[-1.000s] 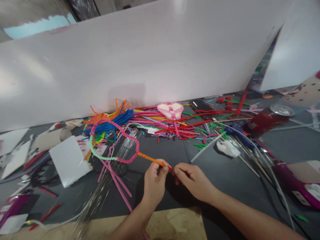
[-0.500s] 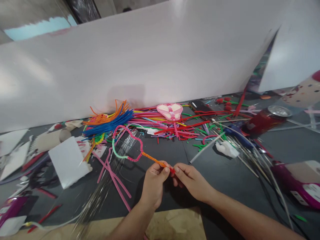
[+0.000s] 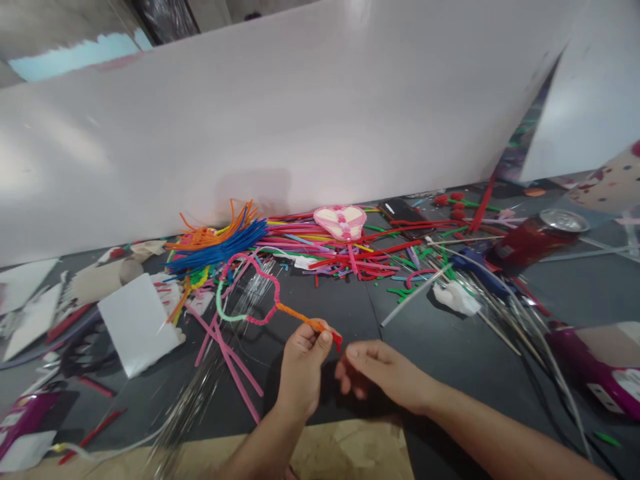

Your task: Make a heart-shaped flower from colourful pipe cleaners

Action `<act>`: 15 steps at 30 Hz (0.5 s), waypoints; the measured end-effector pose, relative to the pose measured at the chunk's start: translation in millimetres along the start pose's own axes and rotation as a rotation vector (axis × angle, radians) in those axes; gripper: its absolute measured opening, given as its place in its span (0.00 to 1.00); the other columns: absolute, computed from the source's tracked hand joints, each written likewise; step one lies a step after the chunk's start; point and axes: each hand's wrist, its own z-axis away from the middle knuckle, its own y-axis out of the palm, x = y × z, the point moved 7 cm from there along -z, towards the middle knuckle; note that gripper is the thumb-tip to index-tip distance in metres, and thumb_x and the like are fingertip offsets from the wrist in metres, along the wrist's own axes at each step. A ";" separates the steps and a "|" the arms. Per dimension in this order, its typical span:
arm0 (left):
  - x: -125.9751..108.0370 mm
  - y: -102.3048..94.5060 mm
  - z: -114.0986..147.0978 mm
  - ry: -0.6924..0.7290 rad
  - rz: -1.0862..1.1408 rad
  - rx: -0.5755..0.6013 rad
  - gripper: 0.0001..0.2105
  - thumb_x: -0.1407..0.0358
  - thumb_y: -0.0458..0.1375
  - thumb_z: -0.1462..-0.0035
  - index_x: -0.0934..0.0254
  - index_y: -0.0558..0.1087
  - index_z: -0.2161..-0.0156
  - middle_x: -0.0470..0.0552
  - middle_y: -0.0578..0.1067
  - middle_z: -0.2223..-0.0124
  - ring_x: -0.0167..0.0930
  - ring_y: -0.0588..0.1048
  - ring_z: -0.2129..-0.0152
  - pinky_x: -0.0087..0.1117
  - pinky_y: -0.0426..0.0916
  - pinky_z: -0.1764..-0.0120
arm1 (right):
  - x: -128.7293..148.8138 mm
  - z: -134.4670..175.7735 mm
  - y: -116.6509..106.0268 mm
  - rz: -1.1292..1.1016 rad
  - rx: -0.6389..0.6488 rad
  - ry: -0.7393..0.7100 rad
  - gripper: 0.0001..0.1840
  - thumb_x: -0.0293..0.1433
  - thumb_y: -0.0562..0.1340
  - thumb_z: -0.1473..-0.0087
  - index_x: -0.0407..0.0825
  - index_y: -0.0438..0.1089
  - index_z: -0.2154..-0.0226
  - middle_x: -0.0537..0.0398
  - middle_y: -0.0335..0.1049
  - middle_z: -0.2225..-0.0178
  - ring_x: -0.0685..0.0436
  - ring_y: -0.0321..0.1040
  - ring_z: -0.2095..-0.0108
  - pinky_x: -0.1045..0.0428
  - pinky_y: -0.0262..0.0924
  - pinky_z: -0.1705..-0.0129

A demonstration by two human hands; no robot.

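Note:
My left hand (image 3: 306, 360) pinches the orange stem of a pipe-cleaner wand (image 3: 295, 315) between thumb and fingers. At the wand's far end is a wavy loop, pink with a mint-green stretch on its left side. A short red pipe-cleaner end (image 3: 337, 339) pokes out past my left thumb, bent downward. Just right of it, apart from it, my right hand (image 3: 383, 373) hangs with loosely curled, parted fingers and nothing visible in them. Behind the hands a finished-looking pink and cream heart-shaped wand (image 3: 341, 223) lies on a heap of pipe cleaners.
Blue pipe cleaners (image 3: 220, 247) lie bunched with orange ones at back left. Thin metal wires (image 3: 195, 393) spread left of my arm. A white card (image 3: 133, 325) lies further left. To the right are a glue gun (image 3: 480, 270), a red can (image 3: 533, 243) and a purple box (image 3: 595, 373).
My right hand has let go of the red end and moved slightly down. The wand, held in my left hand, has shifted a little left, and the red end now shows bent.

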 end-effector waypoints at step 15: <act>9.4 6.4 5.0 -0.077 0.065 0.054 0.09 0.65 0.65 0.56 0.67 0.73 0.70 0.46 0.74 0.73 0.25 0.70 0.74 0.26 0.66 0.67 | 52.4 26.1 -10.1 1.033 -0.410 -0.865 0.11 0.25 0.58 0.45 0.51 0.71 0.59 0.52 0.73 0.67 0.49 0.69 0.69 0.55 0.65 0.66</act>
